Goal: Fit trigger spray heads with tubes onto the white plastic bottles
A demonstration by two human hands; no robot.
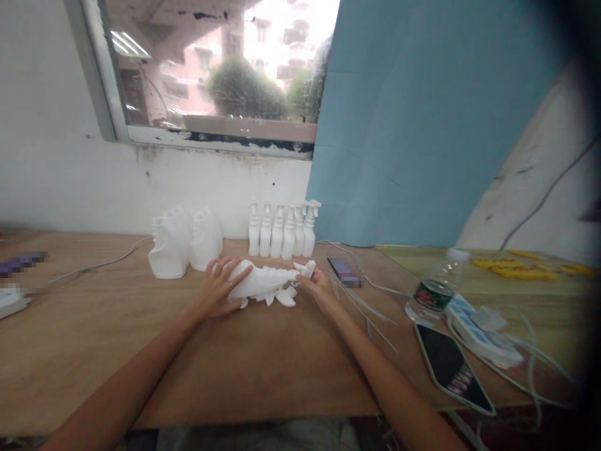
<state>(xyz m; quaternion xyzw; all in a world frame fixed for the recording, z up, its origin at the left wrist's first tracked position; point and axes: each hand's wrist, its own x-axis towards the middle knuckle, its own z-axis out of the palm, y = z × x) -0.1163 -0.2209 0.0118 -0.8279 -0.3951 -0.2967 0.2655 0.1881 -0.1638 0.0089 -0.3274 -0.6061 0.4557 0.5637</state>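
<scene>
Several white spray bottles [265,283] lie on their sides in a bunch on the wooden table [263,363], straight ahead of me. My left hand [220,289] rests on the bottles' body end, fingers curled over them. My right hand [315,285] grips the bunch at the spray-head end, fingers closed round a nozzle. Behind the bunch, a row of several upright white spray bottles [284,230] stands against the wall. To its left stand larger white jugs [185,242].
A clear plastic water bottle [436,285] stands at the right. A dark phone [453,368] lies near the front right edge, another phone [345,271] behind my right hand. White straws [370,310], cables [516,351] and a power strip [479,332] lie around.
</scene>
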